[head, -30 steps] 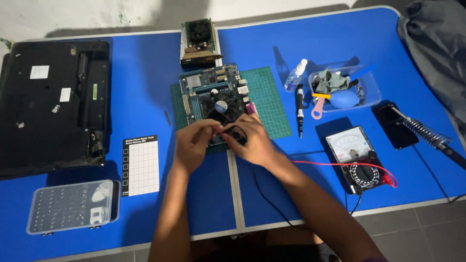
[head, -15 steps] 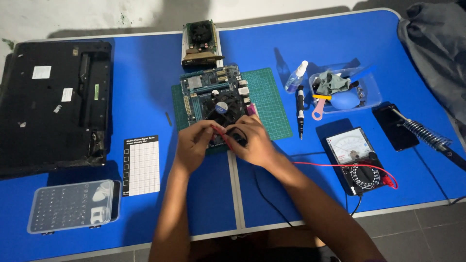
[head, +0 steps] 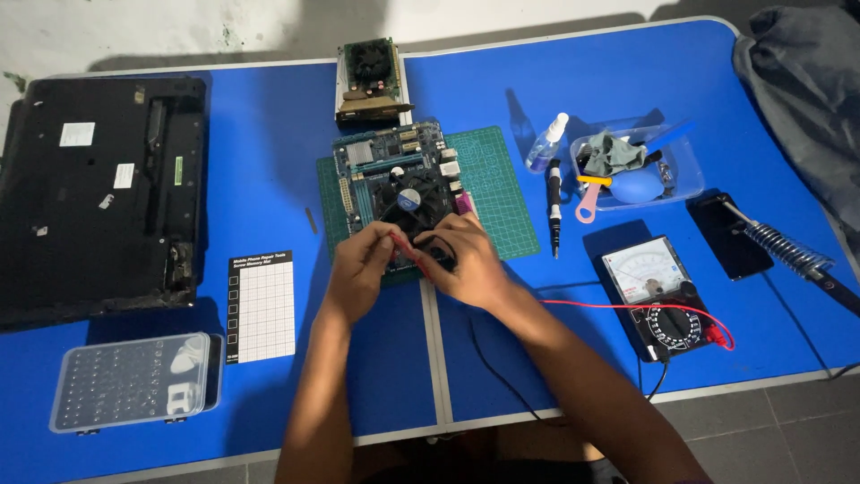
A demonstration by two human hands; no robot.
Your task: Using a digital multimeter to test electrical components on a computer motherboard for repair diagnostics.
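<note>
— Green circuit board [head: 394, 170] with a black fan on it, sitting on the green cutting mat [head: 493, 193] mid-desk. Both hands are right at its near edge.

— What has the left hand [head: 358, 269] got?

— Fingers pinched shut on a thin red probe [head: 403, 244], tip toward the board. The right hand [head: 466, 260] is curled tight around something dark just beside it; I can't tell what.

— And around the board?

— Behind it, a second small card [head: 369, 81]. To its right, a black screwdriver [head: 554, 206], a spray bottle [head: 546, 143] and a clear tub [head: 636, 170] of tools. Further right and nearer, an analogue meter [head: 658, 291], red lead [head: 591, 303] running back toward the right hand. Left of the board, a white grid card [head: 262, 305], a black laptop base [head: 98, 197] and a clear bit case [head: 130, 381] on the blue desk [head: 269, 143].
</note>
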